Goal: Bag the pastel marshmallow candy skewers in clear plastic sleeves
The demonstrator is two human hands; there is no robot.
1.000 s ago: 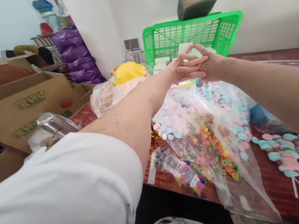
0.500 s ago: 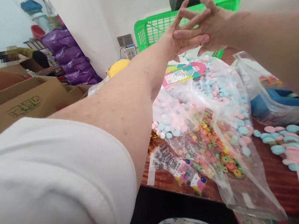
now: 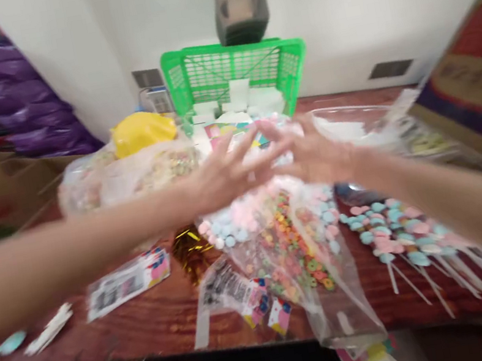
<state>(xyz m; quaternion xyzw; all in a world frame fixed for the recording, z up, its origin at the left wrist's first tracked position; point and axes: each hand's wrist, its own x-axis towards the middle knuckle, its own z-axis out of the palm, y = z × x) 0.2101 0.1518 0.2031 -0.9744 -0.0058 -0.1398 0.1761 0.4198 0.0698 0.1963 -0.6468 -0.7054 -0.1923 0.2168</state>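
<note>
My left hand (image 3: 228, 173) and my right hand (image 3: 320, 151) meet over the middle of the table, blurred by motion. Their fingers are spread and overlap at the tips; I see nothing held in either. Beneath them lies a clear plastic bag of ring-shaped candies (image 3: 314, 264) in orange, green and yellow. Around it are pink and pale blue candy discs (image 3: 226, 233), partly covered by my hands. To the right lie several candy skewers (image 3: 394, 231) on white sticks.
A green basket (image 3: 177, 83) holding white boxes stands at the back, with a dark box-shaped object (image 3: 242, 15) above its rim. Printed packets (image 3: 128, 281) and white sticks (image 3: 50, 329) lie left. A yellow bag (image 3: 143, 132) sits back left; a large carton (image 3: 479, 76) stands right.
My view has swung right and levelled toward the table. My hands, interlaced and stretched out over the basket before, are now lower and nearer, with fingers overlapping only toward the tips.
</note>
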